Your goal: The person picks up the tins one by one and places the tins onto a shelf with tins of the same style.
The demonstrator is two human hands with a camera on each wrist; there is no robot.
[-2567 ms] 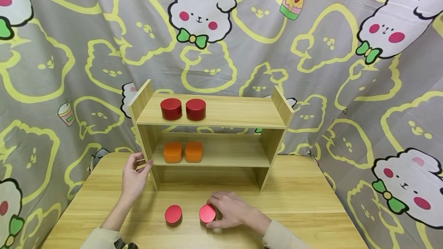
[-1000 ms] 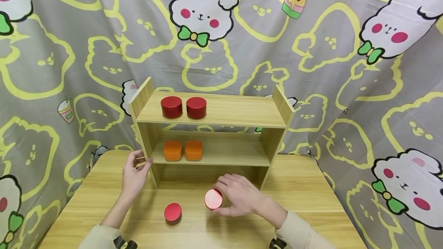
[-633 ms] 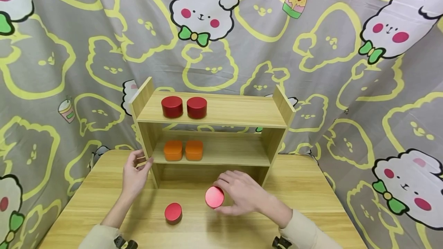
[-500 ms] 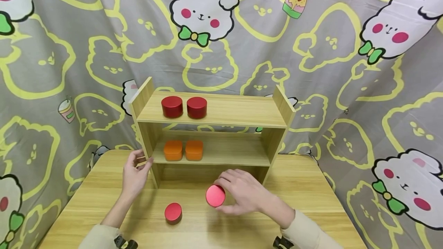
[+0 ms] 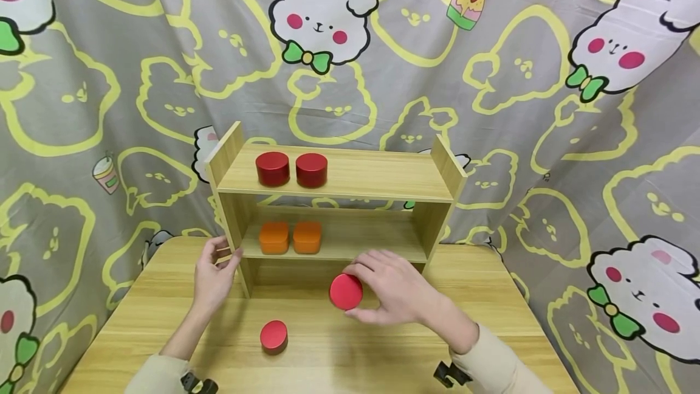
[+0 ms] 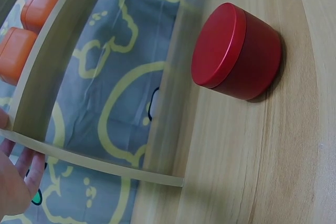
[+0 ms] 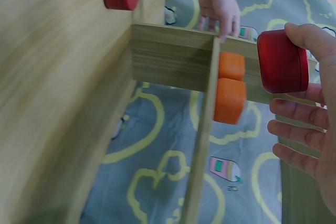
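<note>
My right hand (image 5: 398, 287) holds a round red tin (image 5: 346, 291) between thumb and fingers, raised off the table in front of the wooden shelf (image 5: 350, 254). In the right wrist view the same tin (image 7: 282, 61) is pinched at the thumb, with the other fingers spread below. My left hand (image 5: 214, 272) grips the shelf's left side panel (image 6: 105, 165) at middle-board height, thumb on one side and fingers on the other. A second red tin (image 5: 274, 337) stands on the table; it shows large in the left wrist view.
Two dark red tins (image 5: 273, 169) sit at the left of the top board. Two orange rounded-square tins (image 5: 273, 238) stand on the middle board. A patterned curtain (image 5: 415, 96) hangs behind and beside the wooden table (image 5: 481, 321).
The right hand has taken hold of the right-hand red tin on the table, lifted it and moved it toward the shelf. The left hand has stayed at the side panel.
</note>
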